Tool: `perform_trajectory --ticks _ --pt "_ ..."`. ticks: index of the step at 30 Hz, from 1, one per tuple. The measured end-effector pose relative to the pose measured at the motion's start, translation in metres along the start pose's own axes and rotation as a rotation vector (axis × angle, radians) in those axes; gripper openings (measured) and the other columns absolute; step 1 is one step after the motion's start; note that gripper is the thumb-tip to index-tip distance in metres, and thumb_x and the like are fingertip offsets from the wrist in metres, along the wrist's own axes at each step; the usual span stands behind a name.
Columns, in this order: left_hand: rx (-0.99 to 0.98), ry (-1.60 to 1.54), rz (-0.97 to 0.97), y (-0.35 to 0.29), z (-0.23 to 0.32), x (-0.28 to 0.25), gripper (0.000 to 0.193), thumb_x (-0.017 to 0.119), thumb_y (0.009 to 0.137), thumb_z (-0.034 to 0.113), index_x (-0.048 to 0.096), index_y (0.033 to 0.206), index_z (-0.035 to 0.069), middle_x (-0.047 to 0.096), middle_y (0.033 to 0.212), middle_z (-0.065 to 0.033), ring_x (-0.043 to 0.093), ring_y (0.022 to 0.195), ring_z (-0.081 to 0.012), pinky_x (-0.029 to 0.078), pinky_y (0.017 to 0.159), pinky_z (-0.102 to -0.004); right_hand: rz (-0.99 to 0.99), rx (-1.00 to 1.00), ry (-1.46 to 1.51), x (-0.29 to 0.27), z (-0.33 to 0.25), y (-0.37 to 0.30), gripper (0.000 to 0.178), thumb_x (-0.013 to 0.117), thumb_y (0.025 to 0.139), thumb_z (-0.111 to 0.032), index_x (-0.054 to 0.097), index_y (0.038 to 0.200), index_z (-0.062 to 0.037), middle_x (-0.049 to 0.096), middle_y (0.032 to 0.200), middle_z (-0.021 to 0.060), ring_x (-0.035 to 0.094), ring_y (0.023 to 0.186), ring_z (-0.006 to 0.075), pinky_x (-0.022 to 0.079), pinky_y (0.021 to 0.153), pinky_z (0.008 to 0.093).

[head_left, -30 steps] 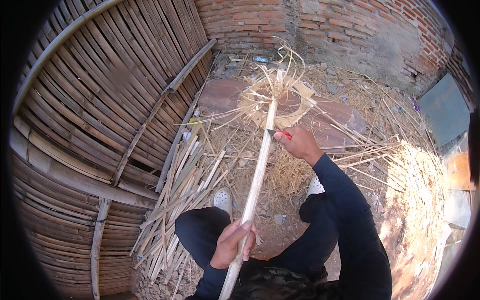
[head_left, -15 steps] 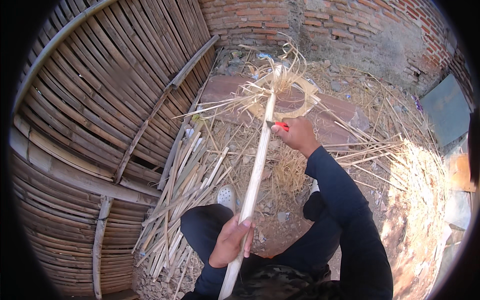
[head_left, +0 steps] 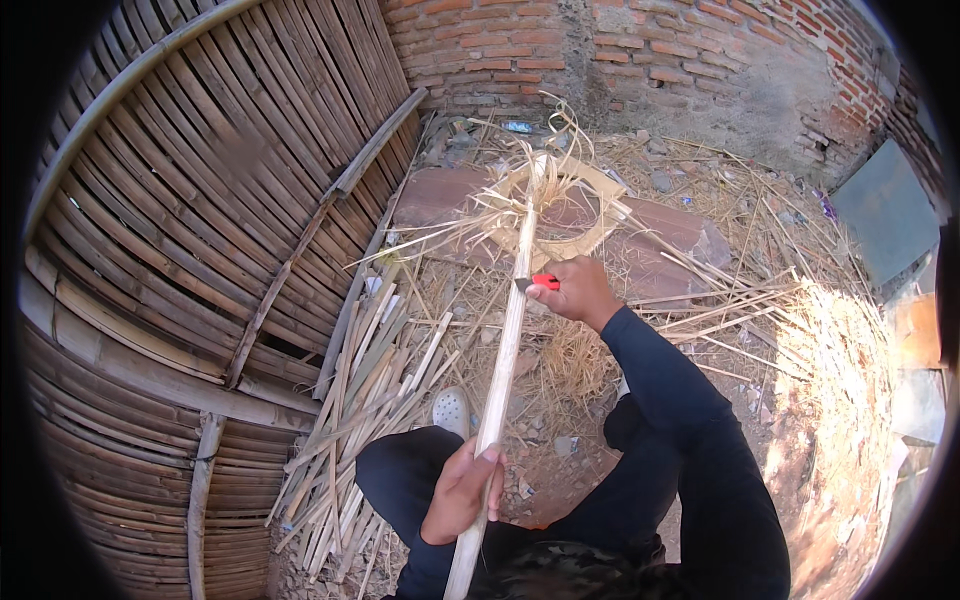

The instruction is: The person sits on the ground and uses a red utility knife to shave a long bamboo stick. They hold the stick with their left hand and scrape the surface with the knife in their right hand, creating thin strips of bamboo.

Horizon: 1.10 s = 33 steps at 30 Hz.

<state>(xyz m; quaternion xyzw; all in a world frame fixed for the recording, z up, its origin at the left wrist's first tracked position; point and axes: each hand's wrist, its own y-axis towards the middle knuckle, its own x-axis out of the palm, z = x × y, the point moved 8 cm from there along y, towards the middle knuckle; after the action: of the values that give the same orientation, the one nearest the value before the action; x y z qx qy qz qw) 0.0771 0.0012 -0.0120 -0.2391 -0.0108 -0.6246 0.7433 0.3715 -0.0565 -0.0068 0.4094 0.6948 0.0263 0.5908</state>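
A long pale bamboo pole point(head_left: 508, 345) slants away from me, its far end up by a flat ring-shaped piece point(head_left: 600, 228). Low on the pole, my left hand point(head_left: 463, 492) is closed around it. My right hand point(head_left: 578, 292) is closed on a red-handled knife point(head_left: 543, 283), whose dark blade rests against the pole's middle stretch. Curled thin shavings point(head_left: 545, 180) bunch at the far end of the pole, some still hanging from it. Most of the knife's handle is hidden inside my right hand.
A heap of split bamboo strips point(head_left: 350, 410) lies left of my legs, beside a bamboo slat wall point(head_left: 200, 190). A brick wall point(head_left: 690, 60) closes the far side. Reddish slabs point(head_left: 430, 200) lie under the ring, with straw and more strips point(head_left: 740, 310) to the right.
My right hand and the knife have slid nearer to me along the pole. My left hand keeps its hold, and the view has shifted slightly.
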Motion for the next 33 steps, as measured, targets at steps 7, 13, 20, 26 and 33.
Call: perform_trajectory --ticks 7,13,20,26,33 --pt "-0.051 0.012 -0.036 -0.007 -0.009 0.009 0.025 0.040 0.104 0.026 0.048 0.099 0.003 0.048 0.058 -0.0036 0.046 0.044 -0.0110 0.040 0.044 -0.0223 0.079 0.270 -0.104 0.011 0.077 0.015 0.071 0.045 0.083 -0.074 0.071 0.074 -0.0081 0.064 0.066 0.0159 0.065 0.069 0.0344 0.049 0.063 0.0445" --pt "-0.045 0.050 -0.007 -0.004 -0.012 0.005 0.027 0.042 0.103 0.027 0.049 0.100 0.002 0.048 0.056 -0.0047 0.045 0.042 -0.0114 0.040 0.043 -0.0224 0.012 0.377 0.000 0.004 0.088 0.010 0.078 0.043 0.086 -0.073 0.068 0.067 -0.0011 0.061 0.060 0.0211 0.061 0.058 0.0388 0.048 0.058 0.0477" --pt "-0.037 0.099 0.130 -0.012 -0.012 -0.024 0.026 0.042 0.102 0.026 0.050 0.099 0.002 0.048 0.054 -0.0053 0.044 0.039 -0.0118 0.039 0.040 -0.0226 -0.407 0.022 0.283 0.026 -0.063 -0.037 0.073 0.047 0.084 -0.073 0.068 0.067 -0.0050 0.059 0.058 0.0184 0.061 0.059 0.0380 0.046 0.056 0.0475" --pt "-0.004 0.199 0.161 -0.014 -0.005 -0.025 0.026 0.043 0.102 0.027 0.050 0.099 0.002 0.047 0.054 -0.0044 0.043 0.040 -0.0117 0.039 0.041 -0.0225 -0.166 -0.209 0.113 0.029 -0.074 -0.036 0.068 0.058 0.073 -0.076 0.062 0.060 -0.0096 0.058 0.055 0.0099 0.059 0.051 0.0318 0.044 0.048 0.0426" --pt "0.032 0.200 0.156 -0.008 0.008 -0.024 0.025 0.041 0.104 0.025 0.049 0.100 0.002 0.047 0.055 -0.0032 0.043 0.042 -0.0105 0.038 0.043 -0.0222 -0.093 -0.195 0.128 0.028 -0.065 -0.013 0.070 0.057 0.071 -0.078 0.059 0.059 -0.0094 0.057 0.055 0.0096 0.059 0.053 0.0314 0.044 0.049 0.0425"
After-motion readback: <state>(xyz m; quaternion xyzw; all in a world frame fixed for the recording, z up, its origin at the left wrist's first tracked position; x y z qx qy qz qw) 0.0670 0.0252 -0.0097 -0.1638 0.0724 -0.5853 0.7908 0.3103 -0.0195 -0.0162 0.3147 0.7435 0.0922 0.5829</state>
